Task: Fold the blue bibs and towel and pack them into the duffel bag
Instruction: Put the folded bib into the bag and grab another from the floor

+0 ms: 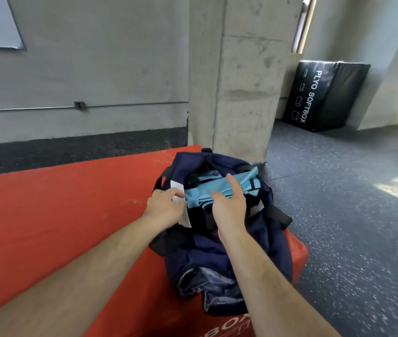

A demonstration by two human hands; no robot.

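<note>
A dark blue duffel bag point(254, 239) sat on a big red soft box point(71, 215), near the box's right edge; the top of the bag was open; the light blue bibs point(200, 193) lay folded in a flat stack in the open top, with the far end poking out over the bag's right side; the left hand point(164, 207) was at the left edge of the opening, and its fingers point(177, 193) were curled, grasping the edge of the bag by a white tag point(176, 184); the right hand point(229, 207) was over the bibs with its fingers point(233, 182) released and spread out, holding nothing; I could not tell if they were touching the bibs or were just above them; a black strap point(283, 216) hung off the right side of the bag; some crumpled blue-grey cloth point(217, 285) lay at the near end of the bag, and I could not tell if it was the towel or part of the bag; behind the red box stood a grey concrete pillar point(237, 81); a black box point(324, 93) with the words PLYO SOFTBOX leaned by the wall far off to the right; the floor point(351, 215) was dark with little white specks.
</note>
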